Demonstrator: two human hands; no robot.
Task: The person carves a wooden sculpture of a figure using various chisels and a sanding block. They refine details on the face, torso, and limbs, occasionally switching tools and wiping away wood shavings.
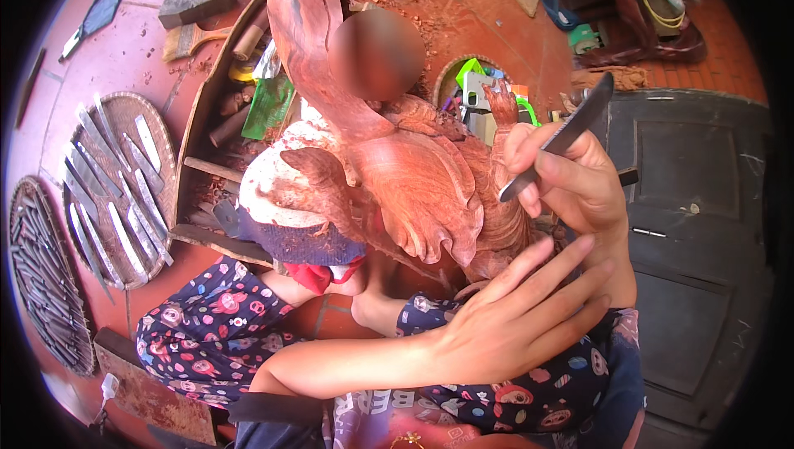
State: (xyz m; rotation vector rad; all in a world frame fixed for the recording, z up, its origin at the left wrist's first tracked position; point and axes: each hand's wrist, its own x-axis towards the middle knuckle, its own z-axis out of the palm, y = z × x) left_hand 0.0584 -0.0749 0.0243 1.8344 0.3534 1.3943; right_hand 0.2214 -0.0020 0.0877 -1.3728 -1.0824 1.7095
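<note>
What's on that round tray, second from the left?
Long, thin metal tools lie across the woven tray, with bare weave showing between some. Whatever is right underneath them is covered, so I can't see it.

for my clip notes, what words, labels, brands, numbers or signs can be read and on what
Shirt: large pale capital letters, partly readable; wording withheld.
Shirt, lower down: smaller print, too blurred to read.
Dark panel: faint pale marks, too faint to read.

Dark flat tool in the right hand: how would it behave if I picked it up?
The dark flat tool would probably feel stiff, since it juts out past the right hand without sagging. It's likely fairly light, being thin and held in a pinch. Its flattened shape suggests it wouldn't readily roll.
</note>
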